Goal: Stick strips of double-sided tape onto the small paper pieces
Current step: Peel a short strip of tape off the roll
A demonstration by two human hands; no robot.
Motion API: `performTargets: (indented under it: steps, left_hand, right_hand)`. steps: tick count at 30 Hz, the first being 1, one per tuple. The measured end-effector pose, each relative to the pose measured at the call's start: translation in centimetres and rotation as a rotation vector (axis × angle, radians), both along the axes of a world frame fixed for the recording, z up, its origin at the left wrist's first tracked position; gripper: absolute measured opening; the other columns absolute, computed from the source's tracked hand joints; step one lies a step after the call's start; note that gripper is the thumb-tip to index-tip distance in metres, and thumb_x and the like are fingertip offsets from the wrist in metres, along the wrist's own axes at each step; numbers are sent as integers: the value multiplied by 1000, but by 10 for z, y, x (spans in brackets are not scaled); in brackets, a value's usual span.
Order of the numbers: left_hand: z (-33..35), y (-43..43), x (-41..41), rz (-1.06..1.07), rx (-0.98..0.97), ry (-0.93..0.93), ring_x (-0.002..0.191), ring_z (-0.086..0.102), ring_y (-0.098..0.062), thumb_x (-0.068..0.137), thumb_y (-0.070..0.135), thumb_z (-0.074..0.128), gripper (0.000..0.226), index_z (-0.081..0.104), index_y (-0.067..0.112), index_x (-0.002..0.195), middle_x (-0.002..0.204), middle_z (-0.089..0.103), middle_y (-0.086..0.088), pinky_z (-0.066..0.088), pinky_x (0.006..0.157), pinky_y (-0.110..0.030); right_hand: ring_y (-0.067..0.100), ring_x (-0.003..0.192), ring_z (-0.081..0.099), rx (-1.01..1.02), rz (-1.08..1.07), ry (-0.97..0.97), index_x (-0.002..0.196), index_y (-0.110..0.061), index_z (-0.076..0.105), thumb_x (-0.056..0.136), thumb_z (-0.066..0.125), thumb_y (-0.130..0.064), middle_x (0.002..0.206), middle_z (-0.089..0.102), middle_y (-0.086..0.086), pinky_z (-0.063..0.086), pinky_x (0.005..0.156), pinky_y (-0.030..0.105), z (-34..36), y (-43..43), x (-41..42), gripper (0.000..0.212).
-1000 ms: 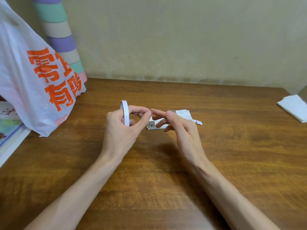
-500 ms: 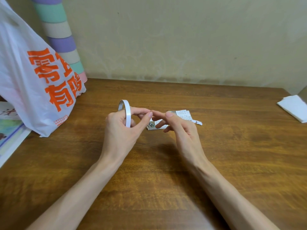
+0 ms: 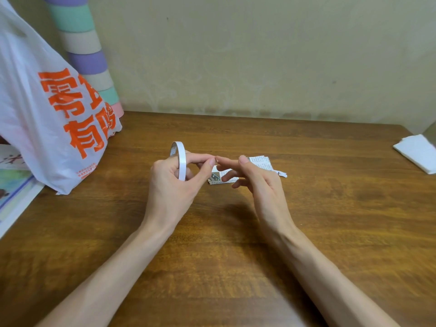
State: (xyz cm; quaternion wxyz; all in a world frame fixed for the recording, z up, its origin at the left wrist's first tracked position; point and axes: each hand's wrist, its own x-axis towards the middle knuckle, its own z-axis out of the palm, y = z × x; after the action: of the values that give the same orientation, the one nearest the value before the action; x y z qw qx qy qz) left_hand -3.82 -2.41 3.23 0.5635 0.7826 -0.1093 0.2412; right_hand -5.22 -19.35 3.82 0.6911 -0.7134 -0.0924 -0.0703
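Across the wooden table (image 3: 330,208) very little has shifted in the last second, and the few objects on it sit where they were. On its left edge slumps a white plastic bag (image 3: 47,102), which has the largest writing in view: big orange Chinese characters. 零 and 有 read plainly, the others are creased or cut off, and the small orange print below them is too fine to make out. Behind the bag rises a striped tube (image 3: 87,60) in purple, green and cream bands, and beside it lie printed sheets (image 3: 14,185). A folded white tissue (image 3: 417,152) sits at the far right.

Both hands stay raised over the middle. The left hand (image 3: 172,182) has its fingers curled round the tape roll (image 3: 181,161), its thumb and forefinger tips pressed together. The one change is that the roll has turned a little, showing more of its inner face. The right hand (image 3: 257,182) keeps its forefinger against those tips with its thumb close above, and I cannot tell whether it pinches a tape end.

My judgement is that the person is still hunting for the free end, since no strip is drawn out. The small paper pieces (image 3: 262,161) wait untaped in a stack just behind the right fingers, their print too small to read, with a torn scrap (image 3: 282,173) beside them
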Motion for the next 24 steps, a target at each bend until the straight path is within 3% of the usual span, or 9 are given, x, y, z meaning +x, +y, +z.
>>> performTargets:
  steps: [4,6,10,15,24]
  left_hand:
    - [2,0,-1,-35,-22,17,47,42,-21,93,26,80,7,83,26,98,67,69,-10,38,54,-24]
    - [3,0,-2,-44,-31,14,47,44,-16,92,27,80,8,84,26,99,75,73,-10,39,54,-22]
    - [2,-1,-2,-34,-27,8,47,41,-19,92,23,80,8,84,25,99,65,67,-10,38,54,-23]
    - [2,-1,-2,-26,-11,-12,46,37,-9,93,19,79,8,84,22,99,54,58,-8,34,56,-14]
    - [2,0,-1,-32,-25,-9,47,40,-9,90,21,82,8,83,22,98,71,68,-4,34,54,-15]
  right_hand:
    - [15,95,68,1,4,0,114,-26,81,105,42,-39,108,79,2,49,86,36,1,0,-1,42]
    - [15,95,68,-3,5,-2,114,-26,80,105,42,-39,108,79,2,49,85,35,1,1,-1,41]
    - [13,94,68,-1,6,1,115,-26,80,105,42,-39,107,79,2,49,84,32,1,1,-1,41]
    - [14,95,68,-2,7,0,116,-25,80,105,42,-39,107,78,3,49,85,33,1,0,-1,42]
    - [14,95,66,-4,16,6,119,-21,79,106,40,-38,111,79,2,48,87,38,0,-1,0,44]
